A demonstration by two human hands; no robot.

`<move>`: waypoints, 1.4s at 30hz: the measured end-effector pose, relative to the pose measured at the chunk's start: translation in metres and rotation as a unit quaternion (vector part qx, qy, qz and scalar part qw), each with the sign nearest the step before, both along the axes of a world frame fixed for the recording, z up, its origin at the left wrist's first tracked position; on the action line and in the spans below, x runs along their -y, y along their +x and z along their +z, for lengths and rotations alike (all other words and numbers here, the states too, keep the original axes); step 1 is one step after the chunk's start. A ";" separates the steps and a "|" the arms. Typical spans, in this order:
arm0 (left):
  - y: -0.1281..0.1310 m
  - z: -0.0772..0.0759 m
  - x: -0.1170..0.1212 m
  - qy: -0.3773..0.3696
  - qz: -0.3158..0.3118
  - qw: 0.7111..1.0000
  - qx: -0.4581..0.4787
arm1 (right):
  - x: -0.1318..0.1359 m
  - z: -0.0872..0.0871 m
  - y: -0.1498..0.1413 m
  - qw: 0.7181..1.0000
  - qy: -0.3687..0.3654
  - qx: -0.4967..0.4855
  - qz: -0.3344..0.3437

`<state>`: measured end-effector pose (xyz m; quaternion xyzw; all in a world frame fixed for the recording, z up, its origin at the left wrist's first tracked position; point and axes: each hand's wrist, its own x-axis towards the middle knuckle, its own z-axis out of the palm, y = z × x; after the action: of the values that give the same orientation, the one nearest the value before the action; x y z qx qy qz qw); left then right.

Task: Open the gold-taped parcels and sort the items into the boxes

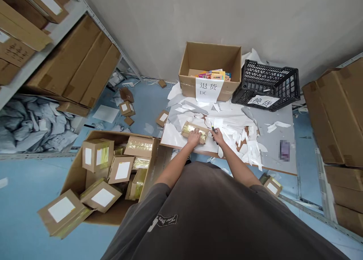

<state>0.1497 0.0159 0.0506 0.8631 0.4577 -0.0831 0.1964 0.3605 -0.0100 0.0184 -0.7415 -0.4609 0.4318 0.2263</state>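
Note:
A small cardboard box (187, 128) wrapped in shiny yellowish tape lies on the worktable (171, 138) in front of me. My left hand (194, 138) grips it from the near side, fingers bent over its top. Just right of the box, my right hand (217, 136) is closed around a utility knife (212, 127) with a dark and yellow-green body. The knife points up and away from me, close to the box's right end; its blade is too small to make out. Torn white paper scraps (227, 133) lie around both hands.
An open carton (185, 86) with colourful booklets and a black plastic crate (269, 86) stand at the table's back. A large carton (154, 158) of taped boxes is at my left. Shelves (59, 25) flank the left; stacked cartons (326, 112) stand right. Small boxes litter the floor.

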 end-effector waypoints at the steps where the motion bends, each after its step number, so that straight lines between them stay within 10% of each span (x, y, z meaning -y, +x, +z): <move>1: 0.001 0.000 -0.001 -0.002 0.001 1.000 -0.003 | 0.006 0.004 0.005 0.999 -0.009 -0.025 0.029; 7: 0.005 0.006 -0.005 -0.007 0.011 1.000 0.006 | 0.018 0.029 0.021 0.961 -0.088 0.073 0.251; 13: 0.002 0.007 -0.007 -0.014 0.012 1.000 0.008 | 0.004 0.037 0.012 0.915 -0.077 0.228 0.325; 29: -0.015 -0.005 -0.023 -0.056 0.073 0.986 0.140 | 0.078 0.034 0.033 0.972 -0.153 0.049 0.174; 35: -0.015 -0.026 -0.044 -0.009 0.059 0.997 0.055 | 0.077 0.046 0.035 0.986 -0.109 0.062 0.111; 42: -0.020 -0.049 -0.045 0.006 0.024 0.995 0.097 | 0.061 0.055 0.015 0.959 -0.059 0.173 0.217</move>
<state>0.1299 0.0612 0.0018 0.8569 0.4580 0.0084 0.2361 0.3757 -0.0712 0.0733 -0.6995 -0.6163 0.3618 -0.0004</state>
